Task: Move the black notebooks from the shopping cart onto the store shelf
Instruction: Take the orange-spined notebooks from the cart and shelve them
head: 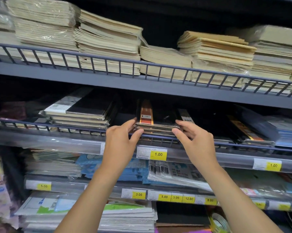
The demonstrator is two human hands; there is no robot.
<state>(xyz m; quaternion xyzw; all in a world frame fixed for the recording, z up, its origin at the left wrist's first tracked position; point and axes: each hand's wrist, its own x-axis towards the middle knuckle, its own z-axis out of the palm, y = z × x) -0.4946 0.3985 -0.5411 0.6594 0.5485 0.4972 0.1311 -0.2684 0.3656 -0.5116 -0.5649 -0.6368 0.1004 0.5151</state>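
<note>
Both hands pinch one stack of black notebooks (156,127) by its front corners. The left hand (121,140) grips the left corner, forefinger up along the side and thumb curled against the front edge. The right hand (195,142) grips the right corner in the same way. Their fingers are curled round the stack, not spread.

The stack is wrapped in clear film and lies flat, with an orange band (146,112) running down its top cover. It sits at the front of the middle shelf (57,140), its near edge over the wire rail (84,130); whether it rests fully on the shelf I cannot tell.

At ten o'clock from it, well apart, lies another pile of dark-covered notebooks (84,113). At three o'clock more black notebooks (247,133) lean low on the same shelf, with blue packs (288,133) just beyond them. At twelve o'clock, on the upper shelf (108,81), cream notebooks (108,42) are piled high. At six o'clock, just below the rail, hangs a yellow price tag (158,154) reading 1.00.
</note>
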